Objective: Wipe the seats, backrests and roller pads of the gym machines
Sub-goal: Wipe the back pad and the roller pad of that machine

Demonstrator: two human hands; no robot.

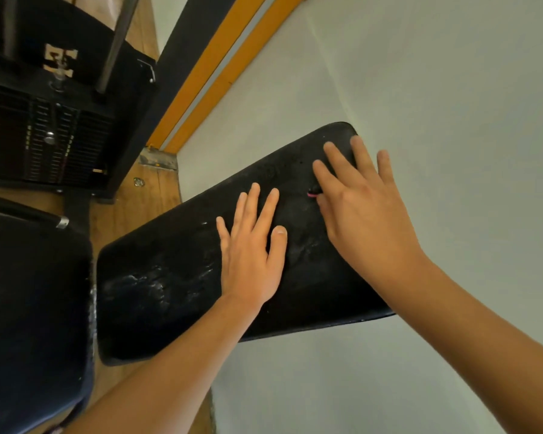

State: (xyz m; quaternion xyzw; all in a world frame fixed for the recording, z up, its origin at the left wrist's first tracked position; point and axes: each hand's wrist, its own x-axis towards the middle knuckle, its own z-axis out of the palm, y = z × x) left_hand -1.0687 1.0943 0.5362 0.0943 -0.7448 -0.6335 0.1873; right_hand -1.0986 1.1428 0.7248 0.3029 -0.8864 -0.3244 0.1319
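Backrest point(176, 277) leans by the wall, with wet streaks at its lower end, so the wipe looks under way. Left hand point(251, 258) and right hand point(355, 211) press flat on it, fingers straight, gripping nothing; an unidentified pink scrap point(311, 193) sits beside the right thumb. No cloth visible, so the next pass probably needs one.

Soft even daylight; wide-angle bending (strongest at edges).
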